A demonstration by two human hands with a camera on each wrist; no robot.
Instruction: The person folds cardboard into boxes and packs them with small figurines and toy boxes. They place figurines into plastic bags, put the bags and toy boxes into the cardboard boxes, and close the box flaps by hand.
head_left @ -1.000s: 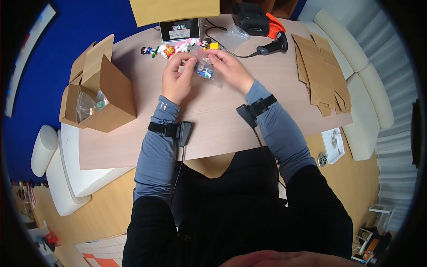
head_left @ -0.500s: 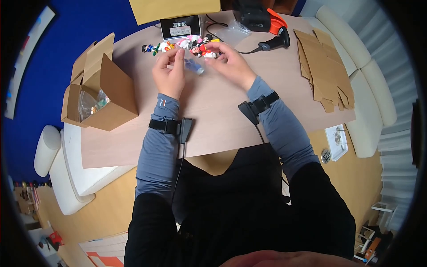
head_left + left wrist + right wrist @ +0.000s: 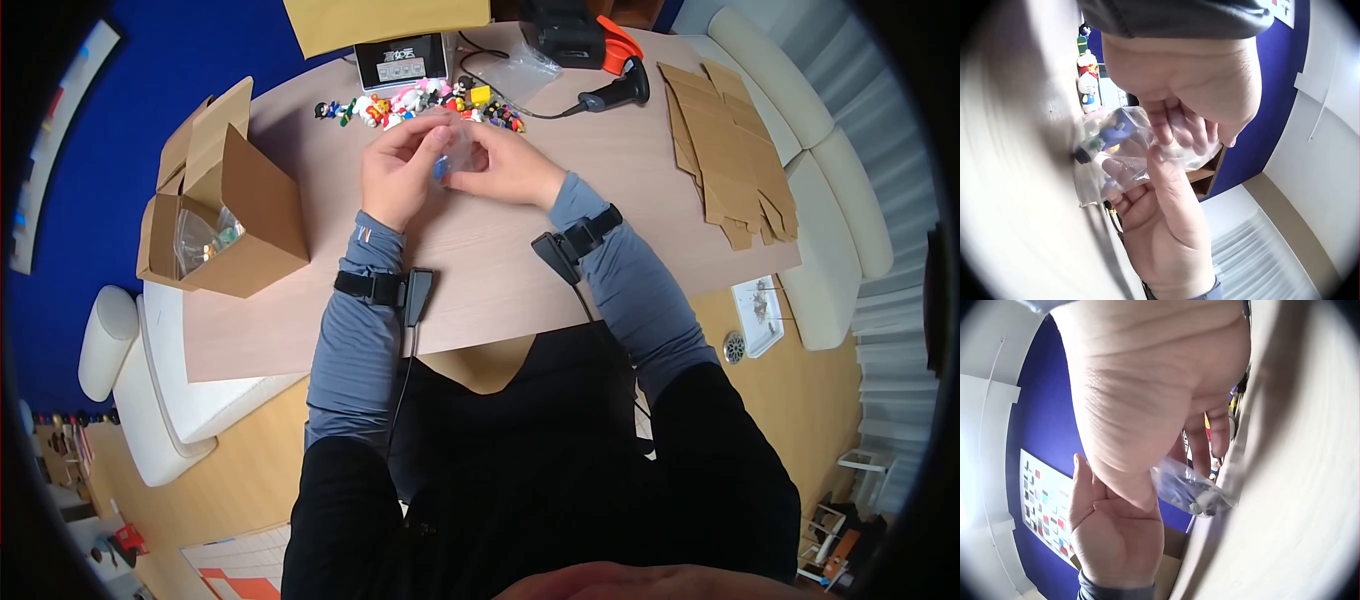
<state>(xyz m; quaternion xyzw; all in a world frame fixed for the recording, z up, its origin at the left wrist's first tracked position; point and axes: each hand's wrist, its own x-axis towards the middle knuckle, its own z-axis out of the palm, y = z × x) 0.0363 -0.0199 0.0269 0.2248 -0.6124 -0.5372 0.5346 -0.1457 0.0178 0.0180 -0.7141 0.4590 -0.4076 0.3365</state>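
Both hands hold a clear plastic bag (image 3: 1129, 165) above the table, with a small blue figure (image 3: 1117, 132) inside it. The left hand (image 3: 397, 172) pinches the bag's upper part between thumb and fingers. From the other side, the right hand (image 3: 512, 165) grips the bag with its thumb and fingers. In the right wrist view the bag (image 3: 1188, 490) hangs below the right hand (image 3: 1141, 394), the left hand (image 3: 1119, 544) beside it. Behind the hands lies a row of small colourful figures (image 3: 410, 100).
An open cardboard box (image 3: 262, 215) with bagged items stands at the left. Flattened cardboard (image 3: 730, 150) lies at the right. At the back are a small screen (image 3: 403, 65), a handheld scanner (image 3: 615, 92), a black device (image 3: 562, 35) and an empty-looking plastic bag (image 3: 525, 70).
The right hand has moved in toward the left and now grips the bag from its side. Half a second ago the bag hung from the left hand, with the right hand's fingers apart.
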